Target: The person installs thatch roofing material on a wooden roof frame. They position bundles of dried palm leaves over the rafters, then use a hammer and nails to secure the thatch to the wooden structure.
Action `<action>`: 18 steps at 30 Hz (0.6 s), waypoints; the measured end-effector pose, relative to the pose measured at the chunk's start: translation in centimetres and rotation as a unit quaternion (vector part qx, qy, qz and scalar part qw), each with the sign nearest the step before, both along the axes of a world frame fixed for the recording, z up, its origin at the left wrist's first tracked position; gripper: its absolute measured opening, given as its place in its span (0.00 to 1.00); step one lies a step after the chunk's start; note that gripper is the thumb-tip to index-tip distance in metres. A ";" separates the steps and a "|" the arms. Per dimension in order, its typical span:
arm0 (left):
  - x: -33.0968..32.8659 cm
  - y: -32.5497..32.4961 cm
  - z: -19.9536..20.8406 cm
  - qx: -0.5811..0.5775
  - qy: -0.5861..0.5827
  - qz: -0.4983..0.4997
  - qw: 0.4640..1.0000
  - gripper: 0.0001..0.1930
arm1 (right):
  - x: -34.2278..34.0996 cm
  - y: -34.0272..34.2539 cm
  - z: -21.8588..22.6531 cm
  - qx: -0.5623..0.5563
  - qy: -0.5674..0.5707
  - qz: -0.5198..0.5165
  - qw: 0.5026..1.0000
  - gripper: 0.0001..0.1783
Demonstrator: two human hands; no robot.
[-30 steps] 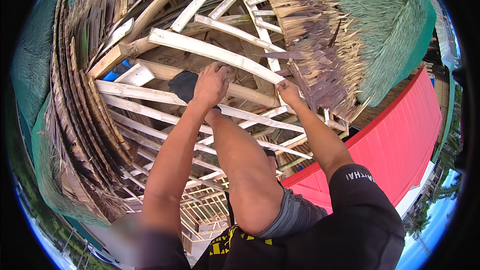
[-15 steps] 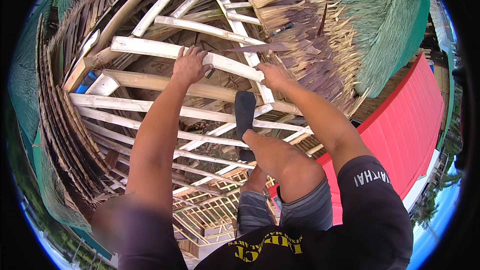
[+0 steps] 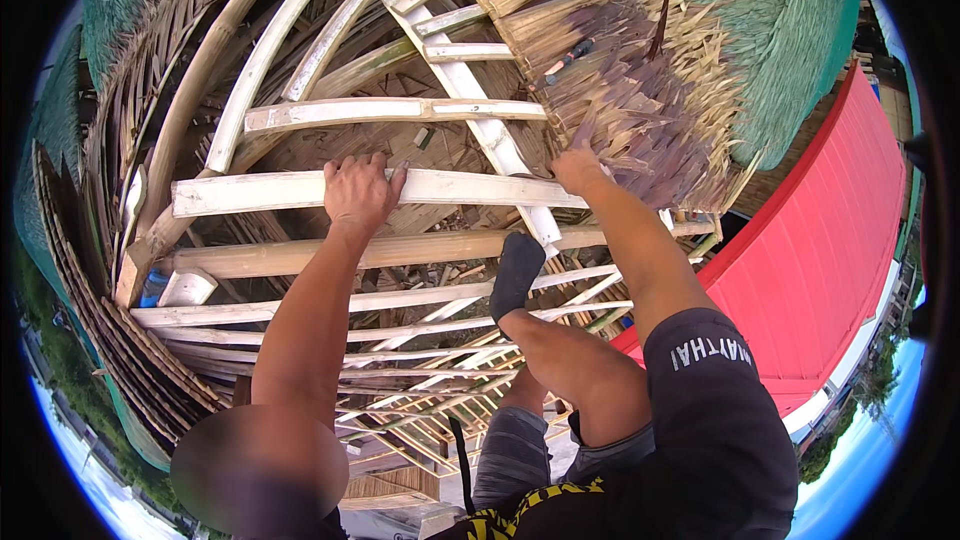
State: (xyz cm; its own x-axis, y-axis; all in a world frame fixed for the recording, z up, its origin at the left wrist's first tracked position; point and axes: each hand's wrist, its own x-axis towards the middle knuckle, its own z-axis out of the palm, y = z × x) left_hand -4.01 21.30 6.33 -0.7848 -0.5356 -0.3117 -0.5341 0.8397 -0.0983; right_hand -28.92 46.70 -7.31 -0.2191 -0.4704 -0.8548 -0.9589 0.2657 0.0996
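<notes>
A pale split-bamboo slat [image 3: 460,187] lies crosswise in front of me over the roof frame. My left hand [image 3: 358,195] grips it left of its middle, fingers curled over the far edge. At the slat's right end, my right hand [image 3: 580,170] is closed beside the edge of the dried-leaf thatch [image 3: 560,15]. A brownish leaf tip stands just above its fingers; what they hold is not clear. A white batten [image 3: 490,135] runs slantwise under the slat. My socked foot [image 3: 517,275] is by a thick bamboo pole [image 3: 420,248].
A dark-handled tool [image 3: 568,60] lies on the thatch. Red metal roofing [image 3: 820,260] slopes away at right. Gaps between the thin slats [image 3: 300,312] open onto lower framework. Stacked thatch edges [image 3: 110,340] border the left, and green netting covers thatch [image 3: 780,50] at far right.
My right hand has moved from the slat's end to the thatch edge. The brown leaf that lay sideways there has shifted. My left hand stays on the slat; the whole view has turned slightly.
</notes>
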 end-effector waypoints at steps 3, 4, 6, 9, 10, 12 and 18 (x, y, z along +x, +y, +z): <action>-0.1 0.1 -0.1 -0.003 -0.013 -0.001 1.000 0.23 | -0.8 7.0 0.6 0.147 0.072 -0.046 0.985 0.28; -0.1 0.2 -0.3 -0.008 0.001 -0.010 1.000 0.23 | -1.3 10.1 1.5 0.221 0.135 -0.039 0.965 0.29; 0.0 0.3 -0.4 -0.021 0.001 -0.010 1.000 0.23 | -3.1 13.2 3.0 0.390 0.190 -0.125 0.892 0.30; -0.1 0.4 -0.6 -0.016 0.001 -0.009 1.000 0.23 | -5.9 12.0 5.1 0.305 0.113 -0.163 0.931 0.28; -0.1 0.4 -0.4 -0.026 -0.002 -0.010 1.000 0.23 | -6.5 9.6 5.2 0.157 0.070 -0.218 0.961 0.26; -0.5 0.3 -0.2 -0.022 -0.002 -0.010 1.000 0.23 | -6.3 4.4 5.1 -0.157 0.054 -0.315 0.934 0.25; -0.6 0.3 -0.3 -0.006 -0.006 0.004 1.000 0.22 | -5.3 -7.1 1.0 -0.420 0.005 -0.522 0.742 0.34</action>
State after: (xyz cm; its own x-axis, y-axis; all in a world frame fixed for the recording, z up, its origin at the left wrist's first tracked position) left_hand -4.57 21.57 6.00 -0.7767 -0.5453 -0.3152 -0.5393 0.8343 -0.1144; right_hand -34.22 39.62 -6.28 -0.8434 -0.4053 -0.3526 -0.1864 0.8363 -0.5156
